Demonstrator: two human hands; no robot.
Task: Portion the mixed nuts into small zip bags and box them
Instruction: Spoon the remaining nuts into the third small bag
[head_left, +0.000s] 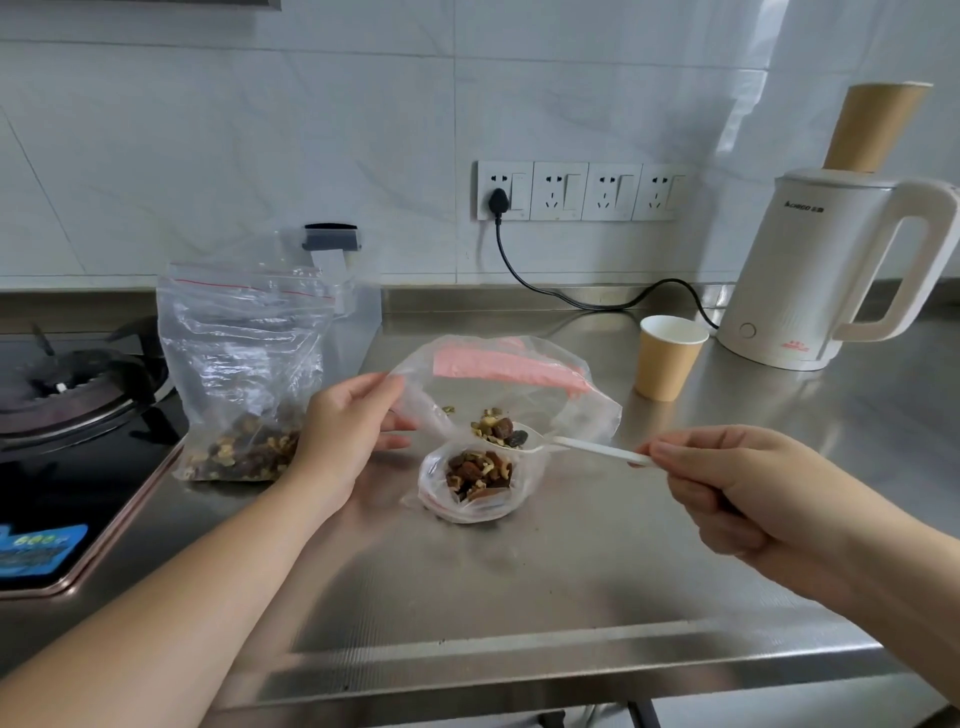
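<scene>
Right hand (727, 483): nearest the camera, lower right of the frame; its grip is curled round the handle end of a white plastic spoon (576, 446).
Spoon axis: runs leftward from that grip, loaded bowl at centre frame, just above the mouth of the small zip bag (475, 483).
Left hand (343, 436): grip pinches the plastic at the left edge of a larger clear bag (519, 384) just behind the small one.
Small zip bag: stands open on the table (571, 571), partly filled with mixed nuts (478, 475).
Coming move: probably tipping the spoon downward; right hand does it.
Supply bag (244, 364): left of centre, nuts in its bottom.
Box: not visible.
</scene>
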